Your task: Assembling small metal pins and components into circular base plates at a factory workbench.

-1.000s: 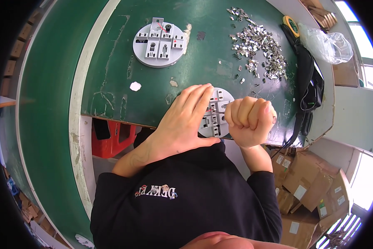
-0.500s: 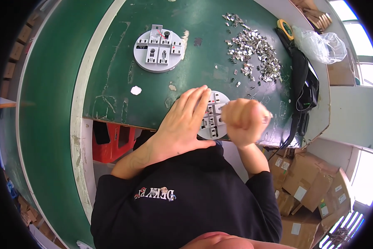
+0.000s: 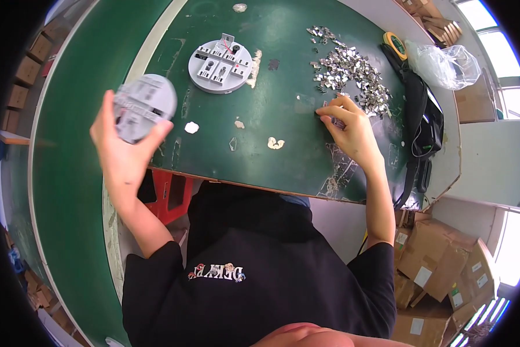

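Note:
At the left, over the table's edge, my left hand [image 3: 121, 156] grips a round grey fixture [image 3: 147, 104] by its rim, thumb and fingers spread around it. The fixture is tilted and smeared by motion, with raised blocks and slots on its face. My right hand [image 3: 352, 128] is at the near side of a pile of small shiny metal pieces [image 3: 352, 69]. Its thumb and fingers are pinched together; what they hold, if anything, is too small to make out. Another round grey fixture [image 3: 242, 78] with slotted blocks and a small upright plate lies flat on the far part of the table.
The green table [image 3: 254, 173] has scuffs and glue-like patches. Along its right side lie a black bag [image 3: 425, 110], a yellow tape roll [image 3: 394, 45] and a clear plastic bag [image 3: 448, 65]. Cardboard boxes [image 3: 433, 254] stand below right, a red stool [image 3: 176, 196] below left.
My left hand has lifted the fixture from the near edge and carried it left. My right hand, a fist over that fixture before, has moved away to the metal pieces.

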The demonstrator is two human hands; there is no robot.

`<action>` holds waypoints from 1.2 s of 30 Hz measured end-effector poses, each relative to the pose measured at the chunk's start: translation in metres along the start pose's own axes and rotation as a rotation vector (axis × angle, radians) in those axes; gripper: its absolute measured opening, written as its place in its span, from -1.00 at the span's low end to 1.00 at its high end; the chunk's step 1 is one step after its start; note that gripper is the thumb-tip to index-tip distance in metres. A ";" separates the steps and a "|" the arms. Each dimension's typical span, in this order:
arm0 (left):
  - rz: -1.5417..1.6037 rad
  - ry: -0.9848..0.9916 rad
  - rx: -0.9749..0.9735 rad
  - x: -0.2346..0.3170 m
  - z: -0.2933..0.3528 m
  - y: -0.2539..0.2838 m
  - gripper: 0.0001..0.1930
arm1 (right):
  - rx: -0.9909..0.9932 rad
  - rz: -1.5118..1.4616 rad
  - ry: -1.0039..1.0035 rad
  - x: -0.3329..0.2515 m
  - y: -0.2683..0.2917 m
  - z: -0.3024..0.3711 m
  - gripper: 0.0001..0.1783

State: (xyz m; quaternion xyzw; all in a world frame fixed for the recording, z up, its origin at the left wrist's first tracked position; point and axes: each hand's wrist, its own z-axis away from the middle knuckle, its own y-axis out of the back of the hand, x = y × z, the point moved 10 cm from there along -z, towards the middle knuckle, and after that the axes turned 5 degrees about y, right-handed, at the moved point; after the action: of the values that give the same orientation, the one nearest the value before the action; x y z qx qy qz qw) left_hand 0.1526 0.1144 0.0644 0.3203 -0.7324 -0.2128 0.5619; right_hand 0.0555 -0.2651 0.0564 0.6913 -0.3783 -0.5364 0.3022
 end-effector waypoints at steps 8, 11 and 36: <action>-0.682 0.256 0.391 -0.040 -0.050 0.036 -0.08 | 0.053 -0.081 -0.006 -0.006 0.003 -0.005 -0.83; -0.218 -0.063 0.067 0.032 -0.048 -0.029 -0.11 | 0.060 -0.136 -0.035 -0.010 0.005 -0.006 -0.84; 0.198 -0.605 -0.531 0.135 0.084 -0.113 -0.23 | -0.054 -0.301 -0.146 -0.043 -0.011 0.014 -0.85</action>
State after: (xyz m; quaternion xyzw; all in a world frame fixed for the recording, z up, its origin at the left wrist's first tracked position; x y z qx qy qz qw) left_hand 0.0764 -0.0648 0.0574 0.0151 -0.8114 -0.4240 0.4021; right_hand 0.0382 -0.2232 0.0664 0.6910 -0.2768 -0.6342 0.2088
